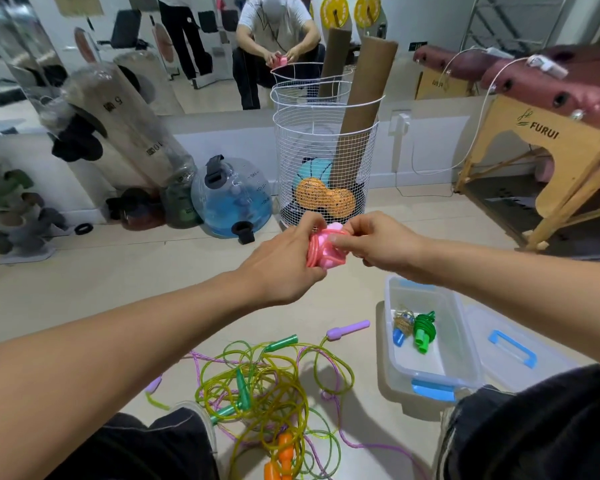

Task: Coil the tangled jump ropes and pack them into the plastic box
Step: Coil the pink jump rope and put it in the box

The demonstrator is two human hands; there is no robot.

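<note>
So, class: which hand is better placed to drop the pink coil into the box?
Right hand: it grips the coil and is nearer the box, right below its forearm.

the pale tiled floor point(101, 289) carries everything here. in the near middle lies a tangled heap of jump ropes point(267, 393), yellow-green and purple cords looped over each other, with green, orange and purple handles sticking out. just to its right sits a clear plastic box point(426, 341) with blue clips, its lid point(513, 348) lying flat beside it. further back a white wire basket point(326, 161) stands by the wall, a clear blue-tinted water ball point(232, 199) to its left.
</note>
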